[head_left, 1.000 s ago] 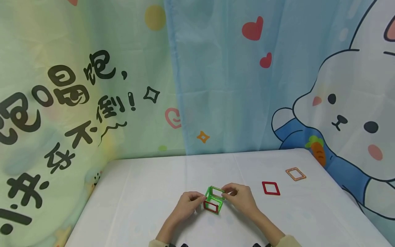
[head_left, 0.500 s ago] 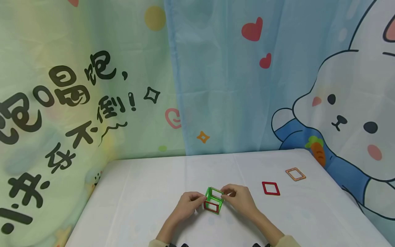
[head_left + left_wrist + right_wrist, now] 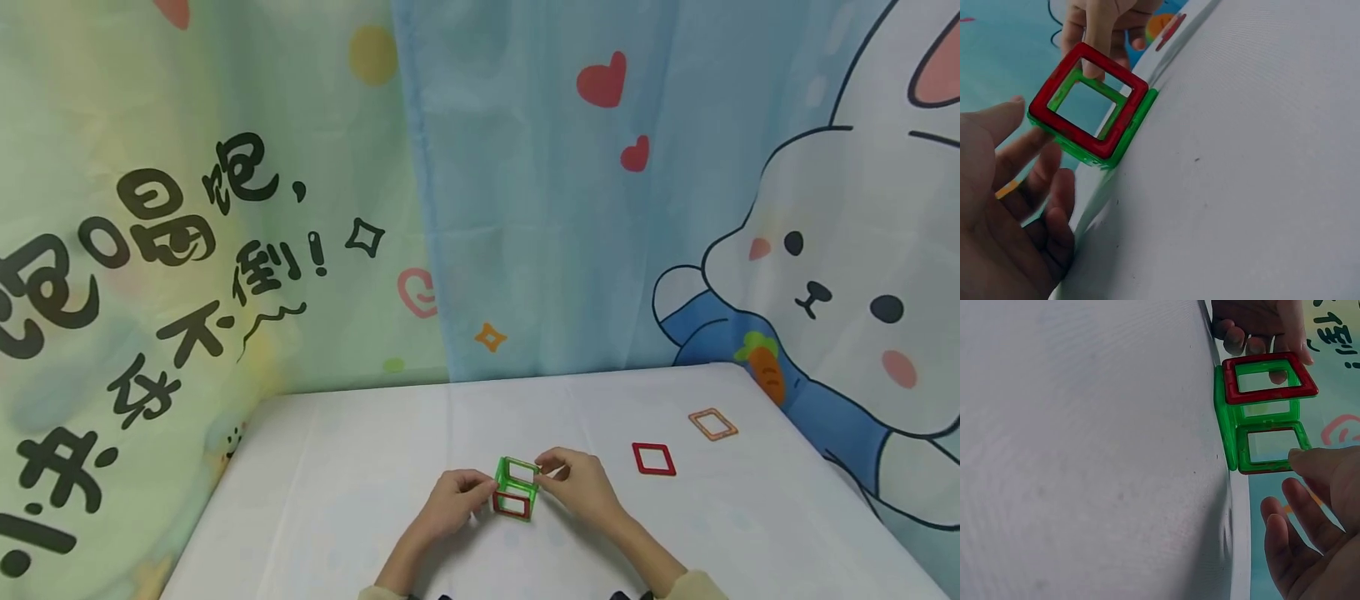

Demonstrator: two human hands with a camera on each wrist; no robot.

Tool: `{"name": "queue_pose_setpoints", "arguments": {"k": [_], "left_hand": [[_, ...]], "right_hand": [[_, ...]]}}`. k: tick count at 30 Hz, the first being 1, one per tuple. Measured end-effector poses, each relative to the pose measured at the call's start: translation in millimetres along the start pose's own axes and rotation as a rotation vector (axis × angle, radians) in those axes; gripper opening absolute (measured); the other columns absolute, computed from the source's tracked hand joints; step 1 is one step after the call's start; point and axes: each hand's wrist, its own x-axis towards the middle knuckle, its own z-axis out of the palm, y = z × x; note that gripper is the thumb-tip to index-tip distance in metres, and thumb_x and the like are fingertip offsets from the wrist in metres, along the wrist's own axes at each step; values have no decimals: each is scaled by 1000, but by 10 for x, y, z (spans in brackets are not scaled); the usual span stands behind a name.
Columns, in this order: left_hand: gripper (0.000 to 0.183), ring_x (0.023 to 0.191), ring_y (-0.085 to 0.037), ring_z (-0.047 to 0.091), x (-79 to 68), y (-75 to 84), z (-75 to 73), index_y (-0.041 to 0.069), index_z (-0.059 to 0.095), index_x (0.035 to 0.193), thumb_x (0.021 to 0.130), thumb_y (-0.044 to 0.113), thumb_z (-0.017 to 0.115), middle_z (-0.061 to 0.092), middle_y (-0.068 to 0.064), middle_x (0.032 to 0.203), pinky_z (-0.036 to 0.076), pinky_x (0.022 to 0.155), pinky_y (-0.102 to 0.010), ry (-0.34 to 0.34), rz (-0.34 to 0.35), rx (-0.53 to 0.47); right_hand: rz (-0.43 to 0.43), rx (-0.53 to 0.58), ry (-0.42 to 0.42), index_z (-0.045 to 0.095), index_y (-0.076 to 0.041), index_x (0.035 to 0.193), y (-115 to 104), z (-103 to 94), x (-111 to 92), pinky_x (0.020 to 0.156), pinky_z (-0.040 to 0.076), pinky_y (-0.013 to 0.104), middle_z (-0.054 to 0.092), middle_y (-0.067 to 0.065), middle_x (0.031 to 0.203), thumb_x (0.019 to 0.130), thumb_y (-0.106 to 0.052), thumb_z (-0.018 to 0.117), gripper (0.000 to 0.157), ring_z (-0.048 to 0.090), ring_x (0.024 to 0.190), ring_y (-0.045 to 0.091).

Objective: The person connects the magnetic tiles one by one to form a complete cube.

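Green and red square magnetic tiles stand joined as a small open-topped box. Its red tile (image 3: 512, 505) forms the near wall in the head view, with a green base tile (image 3: 1135, 128) flat on the table. My left hand (image 3: 457, 498) pinches the box's left green wall between thumb and index finger. The other fingers curl loosely below, as the left wrist view shows. At the far right, my right hand (image 3: 581, 483) pinches the edge of another green tile (image 3: 1266, 465), its thumb on the tile's outer edge.
Further right on the white table (image 3: 360, 483) lie a loose red square tile (image 3: 654, 472) and, behind it, an orange one (image 3: 712, 435). A printed curtain (image 3: 540, 208) hangs along the back and left edges of the table.
The head view has turned slightly, so everything sits a little further left. Both hands keep their hold on the tile box, with hardly any movement.
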Motion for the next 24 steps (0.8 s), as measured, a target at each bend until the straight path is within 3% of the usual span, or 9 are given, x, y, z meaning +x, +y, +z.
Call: {"name": "queue_pose_setpoints", "arguments": {"k": [7,15,24], "left_hand": [[24,62,-11,55,76,26,-74,2,72,96,96,25,62,60,0,71,44,55,-25,81,21,47],[21,60,-9,55,266,99,-172,5,73,98,95,24,65,60,4,72,43,52,-24,65,79,145],[19,62,-9,55,330,79,-134,9,74,98,94,25,66,63,4,75,44,53,-25,47,39,158]], "right_hand": [[30,2,-17,72,-16,86,-4,2,6,63,47,27,65,-10,75,80,-7,79,13,57,65,8],[-12,-1,-8,73,-16,87,-19,5,86,66,48,29,66,-10,76,81,-6,77,12,58,69,8],[-33,5,-48,73,-14,89,-39,60,151,67,49,29,67,-9,77,84,-8,75,9,59,72,10]]}}
